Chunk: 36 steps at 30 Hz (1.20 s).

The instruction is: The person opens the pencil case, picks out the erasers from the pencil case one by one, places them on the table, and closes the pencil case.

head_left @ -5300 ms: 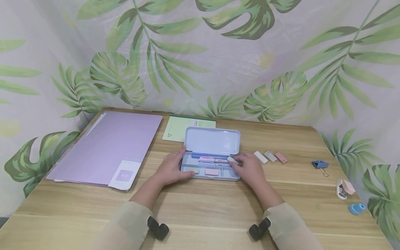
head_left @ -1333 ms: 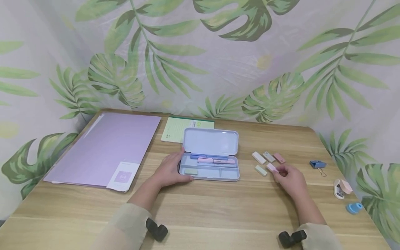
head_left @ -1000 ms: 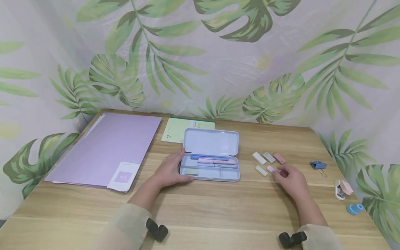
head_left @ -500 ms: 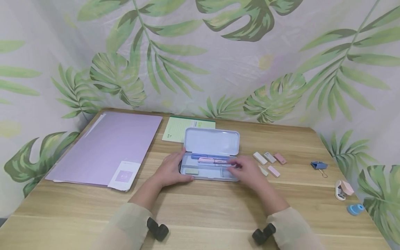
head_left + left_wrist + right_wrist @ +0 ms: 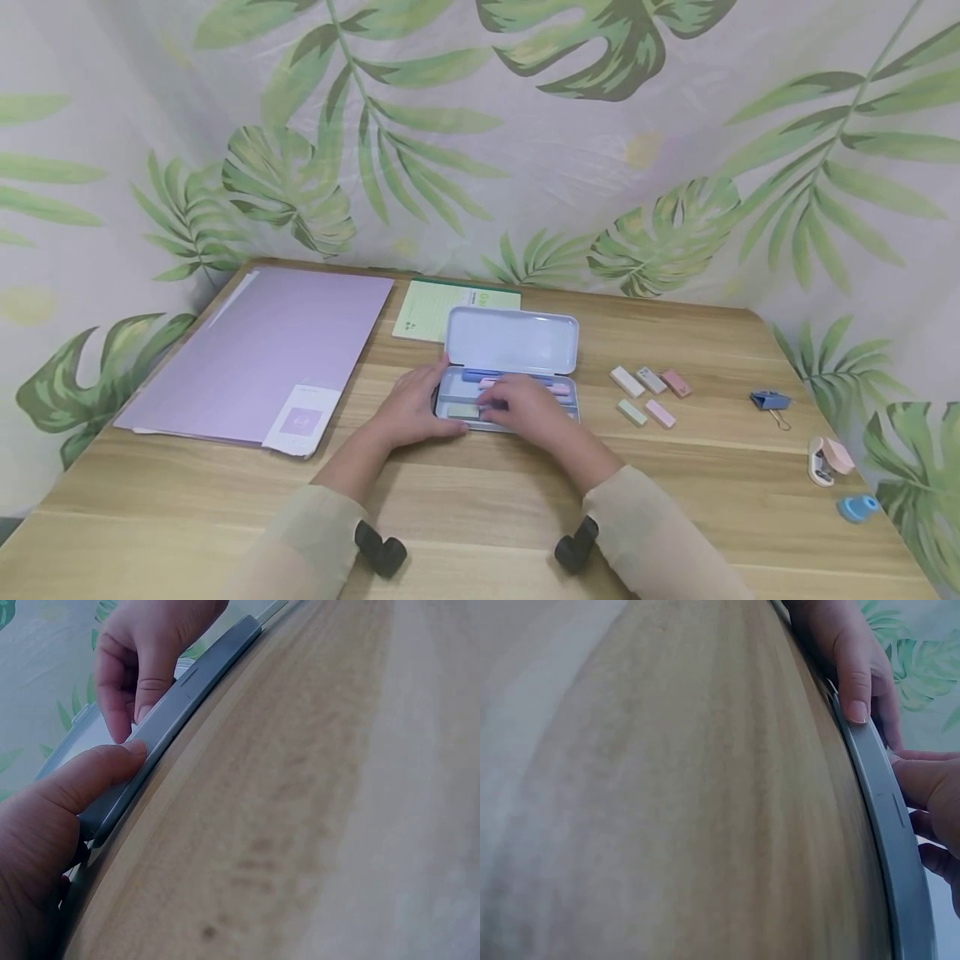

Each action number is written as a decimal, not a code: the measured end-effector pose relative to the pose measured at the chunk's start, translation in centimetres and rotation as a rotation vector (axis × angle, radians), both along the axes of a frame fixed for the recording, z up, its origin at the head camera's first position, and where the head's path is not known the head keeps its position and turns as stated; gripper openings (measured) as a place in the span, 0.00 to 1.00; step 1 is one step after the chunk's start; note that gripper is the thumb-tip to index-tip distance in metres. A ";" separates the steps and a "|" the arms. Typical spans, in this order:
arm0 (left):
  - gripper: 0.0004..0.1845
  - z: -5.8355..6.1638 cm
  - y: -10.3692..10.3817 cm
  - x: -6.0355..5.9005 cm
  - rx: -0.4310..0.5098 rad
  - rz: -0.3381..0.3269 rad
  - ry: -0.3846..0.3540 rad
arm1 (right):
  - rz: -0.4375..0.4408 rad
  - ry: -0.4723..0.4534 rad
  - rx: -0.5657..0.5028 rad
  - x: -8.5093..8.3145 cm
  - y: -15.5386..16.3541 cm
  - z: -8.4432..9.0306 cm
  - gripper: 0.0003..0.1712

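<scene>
A light blue pencil case point(image 5: 512, 340) lies with its lid raised in the head view. My left hand point(image 5: 411, 404) grips its left end, the thumb point(image 5: 124, 763) over the front rim. My right hand point(image 5: 528, 408) reaches into the case, fingertips bent beside a green eraser point(image 5: 462, 412) in the front compartment; whether they pinch it is hidden. Behind the fingers lie a blue pen point(image 5: 480, 376) and a pink pen point(image 5: 558, 389), partly covered. To the right of the case, a pale green eraser point(image 5: 632, 412) and a light pink eraser point(image 5: 660, 413) rest on the table.
Behind these sit a white eraser point(image 5: 626, 382), a grey-white one and a darker pink eraser point(image 5: 677, 383). Farther right are a blue binder clip point(image 5: 770, 401), a pink-and-white stapler point(image 5: 828, 460) and a blue sharpener-like piece point(image 5: 857, 507). A purple folder point(image 5: 277, 350) and green notepad point(image 5: 427, 310) lie left and behind.
Earlier, my right hand moved the pale green eraser, then the light pink one, from the case to the table. Since then it has returned leftward to the green eraser. My left hand stays.
</scene>
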<state>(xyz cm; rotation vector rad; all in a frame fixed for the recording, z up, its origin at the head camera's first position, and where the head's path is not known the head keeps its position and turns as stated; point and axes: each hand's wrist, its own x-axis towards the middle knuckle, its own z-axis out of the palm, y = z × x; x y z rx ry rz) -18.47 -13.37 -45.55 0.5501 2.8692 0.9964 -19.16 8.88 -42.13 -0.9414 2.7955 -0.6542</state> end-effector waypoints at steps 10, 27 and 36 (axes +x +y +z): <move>0.63 -0.1 0.1 0.0 0.005 -0.006 -0.003 | 0.087 0.055 0.165 -0.6 -1.1 0.7 0.11; 0.64 0.0 0.3 -0.1 -0.001 -0.006 -0.002 | -0.306 0.015 -0.249 0.6 8.2 0.9 0.14; 0.63 0.2 0.2 0.0 -0.005 0.000 -0.004 | -0.626 0.038 -0.231 2.3 18.0 0.7 0.20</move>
